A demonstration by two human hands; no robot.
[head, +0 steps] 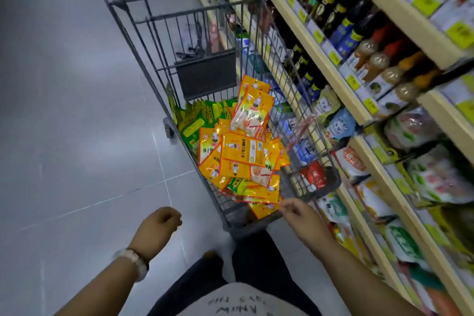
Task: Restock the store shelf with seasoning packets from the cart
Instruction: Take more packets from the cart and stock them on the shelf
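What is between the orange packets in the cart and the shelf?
In the head view, only the cart's wire side wall separates the orange packets from the shelf.

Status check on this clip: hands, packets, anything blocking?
Left hand loosely curled, empty. Right hand reaching at nearest orange packets heaped in cart. Shelf alongside, nothing blocking.

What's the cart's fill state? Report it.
Partly filled: orange seasoning packets and green packets heap in the cart; its far end shows bare wire.
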